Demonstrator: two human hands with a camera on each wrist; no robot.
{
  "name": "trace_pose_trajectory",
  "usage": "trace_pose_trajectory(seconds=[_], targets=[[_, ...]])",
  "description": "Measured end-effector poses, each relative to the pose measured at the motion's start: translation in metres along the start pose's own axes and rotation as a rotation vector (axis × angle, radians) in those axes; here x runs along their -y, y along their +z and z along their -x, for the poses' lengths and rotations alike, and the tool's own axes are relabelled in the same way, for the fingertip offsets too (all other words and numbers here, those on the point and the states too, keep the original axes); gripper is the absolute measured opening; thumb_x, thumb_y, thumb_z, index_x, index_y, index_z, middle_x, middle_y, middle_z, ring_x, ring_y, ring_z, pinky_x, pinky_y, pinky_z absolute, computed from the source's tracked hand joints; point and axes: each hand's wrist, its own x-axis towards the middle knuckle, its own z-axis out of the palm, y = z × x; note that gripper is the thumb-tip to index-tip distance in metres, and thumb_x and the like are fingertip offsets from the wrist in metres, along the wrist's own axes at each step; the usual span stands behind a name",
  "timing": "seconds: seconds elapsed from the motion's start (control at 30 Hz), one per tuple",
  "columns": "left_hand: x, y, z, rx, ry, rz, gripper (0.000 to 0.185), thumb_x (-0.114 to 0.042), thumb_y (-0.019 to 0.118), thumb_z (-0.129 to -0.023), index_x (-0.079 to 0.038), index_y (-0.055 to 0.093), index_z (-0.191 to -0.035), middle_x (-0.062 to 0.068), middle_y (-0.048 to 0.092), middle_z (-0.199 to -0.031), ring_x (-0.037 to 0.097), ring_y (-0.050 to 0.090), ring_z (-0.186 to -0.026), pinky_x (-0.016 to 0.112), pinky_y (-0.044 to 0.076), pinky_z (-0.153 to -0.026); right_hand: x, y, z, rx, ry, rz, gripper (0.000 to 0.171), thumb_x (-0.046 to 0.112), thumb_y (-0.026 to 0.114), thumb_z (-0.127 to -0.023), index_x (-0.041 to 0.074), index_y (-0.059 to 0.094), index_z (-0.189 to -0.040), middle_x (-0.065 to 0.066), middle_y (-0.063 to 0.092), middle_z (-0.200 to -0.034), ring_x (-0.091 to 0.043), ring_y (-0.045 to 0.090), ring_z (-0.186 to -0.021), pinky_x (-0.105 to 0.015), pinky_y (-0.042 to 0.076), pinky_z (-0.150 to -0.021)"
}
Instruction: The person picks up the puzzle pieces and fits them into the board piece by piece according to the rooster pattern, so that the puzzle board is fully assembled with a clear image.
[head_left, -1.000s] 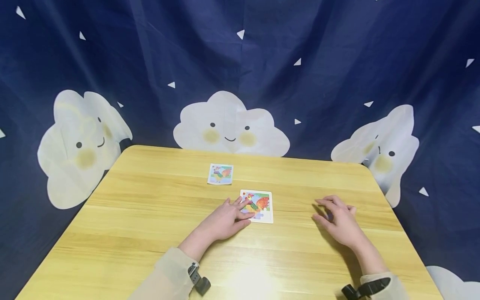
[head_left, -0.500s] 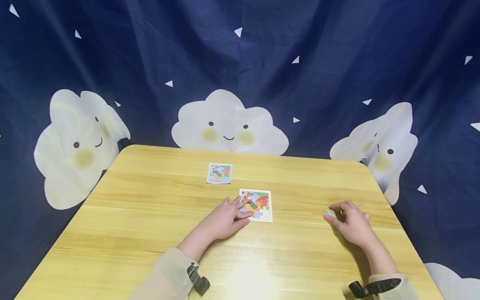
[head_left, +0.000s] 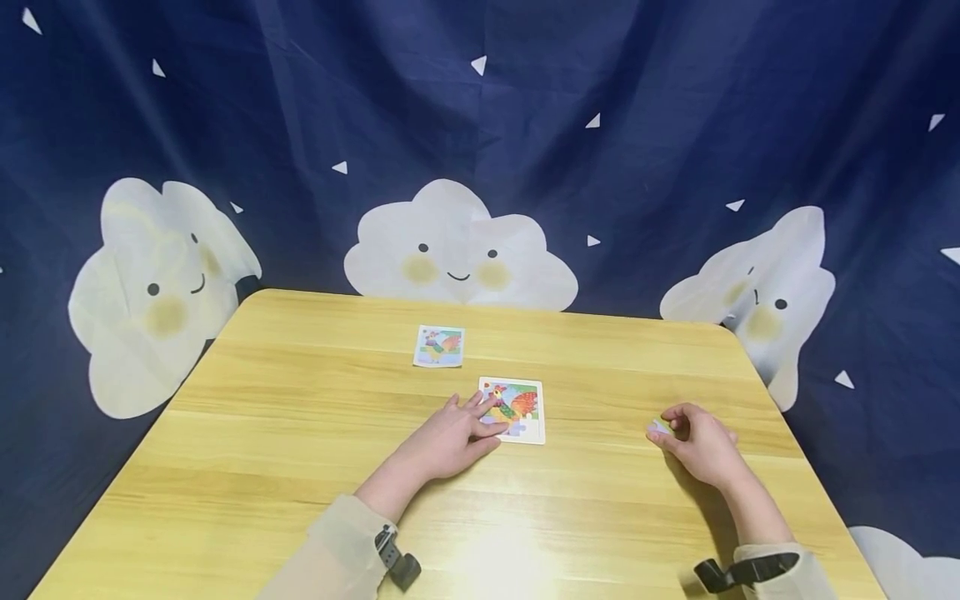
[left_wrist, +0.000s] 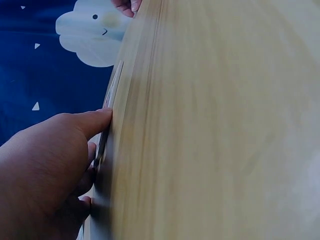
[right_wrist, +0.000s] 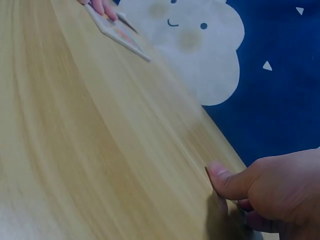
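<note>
— Which step is this?
— Picking up: the right hand (head_left: pixel 701 446) pinches a small puzzle piece (head_left: pixel 660 427) near the desk's (head_left: pixel 300 467) right edge.
— Next?
— Probably carrying it to the puzzle board (head_left: pixel 513 409) mid-desk, which the left hand's (head_left: pixel 450 442) spread fingers steady.

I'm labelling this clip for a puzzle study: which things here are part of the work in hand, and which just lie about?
In hand:
- puzzle board, under the left hand fingers
- small puzzle piece, pinched by the right hand
- table, which bears them

Lying about:
- picture card, untouched, beyond the board
- cloud curtain behind
</note>
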Motion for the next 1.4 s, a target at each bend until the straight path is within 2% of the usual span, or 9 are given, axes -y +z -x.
trace_pose_trajectory(seconds=[0.23,0.47,0.7,0.8,1.0,1.1,1.3,1.4], targets=[[-0.001,0.001,0.0,0.008,-0.011,0.006,0.035,-0.038,0.062,-0.108,-0.026,0.071,-0.14,0.005,0.042,-0.164,0.032,0.031,-0.155,0.061,0.017,-0.125,0.003,0.001,0.004,-0.04,-0.005,0.004,0.043,0.029,0.087,-0.091,0.002,0.059,-0.111,-0.006,0.066,-0.094,-0.023,0.059,-0.082,-0.048,0.025,-0.074],[-0.002,0.001,0.0,0.007,-0.008,0.004,0.035,-0.036,0.063,-0.108,-0.025,0.072,-0.139,0.008,0.043,-0.164,0.034,0.032,-0.154,0.062,0.019,-0.125,0.005,0.007,0.01,-0.101,-0.066,0.026,0.038,0.025,0.085,-0.092,0.0,0.068,-0.116,-0.003,0.065,-0.089,-0.022,0.059,-0.08,-0.05,0.025,-0.075],[-0.003,-0.001,0.0,0.006,-0.005,0.006,0.034,-0.035,0.063,-0.108,-0.024,0.072,-0.139,0.009,0.044,-0.163,0.034,0.032,-0.154,0.063,0.019,-0.124,0.004,0.008,0.014,-0.058,-0.131,0.068,0.042,0.023,0.077,-0.1,-0.002,0.067,-0.132,-0.013,0.064,-0.108,-0.022,0.054,-0.08,-0.051,0.024,-0.075],[-0.003,-0.001,0.0,0.012,-0.01,0.004,0.035,-0.036,0.062,-0.108,-0.025,0.071,-0.139,0.008,0.043,-0.163,0.033,0.031,-0.154,0.062,0.019,-0.125,0.006,0.006,0.014,-0.038,-0.144,0.084,0.043,0.023,0.075,-0.101,-0.003,0.066,-0.134,-0.012,0.064,-0.108,-0.021,0.054,-0.079,-0.05,0.021,-0.073],[-0.003,-0.001,0.001,0.008,-0.015,0.003,0.035,-0.037,0.062,-0.109,-0.025,0.071,-0.14,0.006,0.043,-0.163,0.032,0.031,-0.155,0.062,0.018,-0.125,0.01,0.004,0.013,-0.025,-0.191,0.201,0.04,0.017,0.073,-0.101,-0.005,0.065,-0.134,-0.014,0.065,-0.108,-0.033,0.068,-0.087,-0.054,0.025,-0.074],[-0.003,-0.001,0.001,0.004,-0.016,0.003,0.035,-0.037,0.062,-0.108,-0.025,0.072,-0.139,0.006,0.043,-0.163,0.033,0.031,-0.155,0.062,0.019,-0.125,0.012,0.004,0.013,-0.042,-0.209,0.239,0.042,0.015,0.073,-0.101,-0.006,0.062,-0.136,-0.015,0.066,-0.109,-0.038,0.07,-0.091,-0.054,0.026,-0.074],[-0.002,0.0,0.001,0.002,-0.023,0.005,0.035,-0.038,0.062,-0.108,-0.025,0.072,-0.14,0.005,0.043,-0.163,0.032,0.031,-0.155,0.062,0.018,-0.125,0.016,0.005,0.011,-0.109,-0.215,0.168,0.046,0.014,0.074,-0.1,-0.007,0.059,-0.138,-0.021,0.067,-0.115,-0.042,0.069,-0.098,-0.056,0.026,-0.079],[-0.002,-0.001,0.001,0.001,-0.023,0.008,0.035,-0.037,0.062,-0.108,-0.025,0.071,-0.14,0.005,0.043,-0.163,0.032,0.031,-0.155,0.062,0.018,-0.125,0.021,0.005,0.01,-0.169,-0.251,0.114,0.046,0.012,0.079,-0.096,-0.005,0.061,-0.135,-0.018,0.068,-0.11,-0.037,0.068,-0.091,-0.054,0.024,-0.078]])
